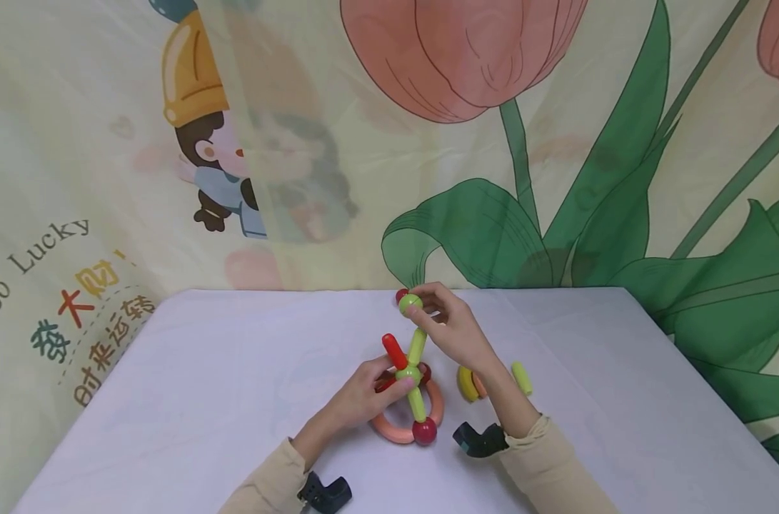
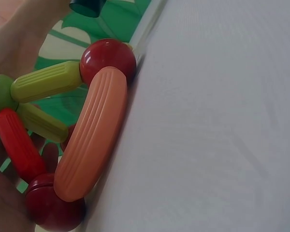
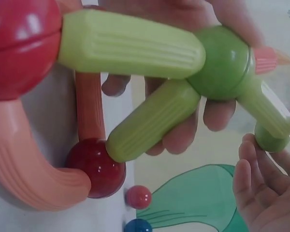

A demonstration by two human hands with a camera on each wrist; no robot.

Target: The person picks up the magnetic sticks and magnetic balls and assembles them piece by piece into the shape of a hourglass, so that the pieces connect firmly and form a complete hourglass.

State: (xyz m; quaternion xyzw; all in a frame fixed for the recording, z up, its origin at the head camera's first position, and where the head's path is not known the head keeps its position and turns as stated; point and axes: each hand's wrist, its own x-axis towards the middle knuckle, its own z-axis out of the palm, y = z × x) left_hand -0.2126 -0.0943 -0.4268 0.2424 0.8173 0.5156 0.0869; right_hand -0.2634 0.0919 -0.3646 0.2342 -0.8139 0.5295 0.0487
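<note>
A toy built of sticks and balls stands on the white table. An orange ring with a dark red ball forms its base. My left hand grips the middle green ball, where a red stick and yellow-green sticks meet. My right hand pinches the top green ball. In the right wrist view the middle green ball joins the yellow-green sticks, and my right fingers touch the top green ball. The left wrist view shows the orange curved piece and a dark red ball.
Loose pieces lie right of the toy: a yellow curved piece, an orange piece and a yellow-green stick. A small red ball sits behind the top ball. A printed cloth hangs behind the table's far edge.
</note>
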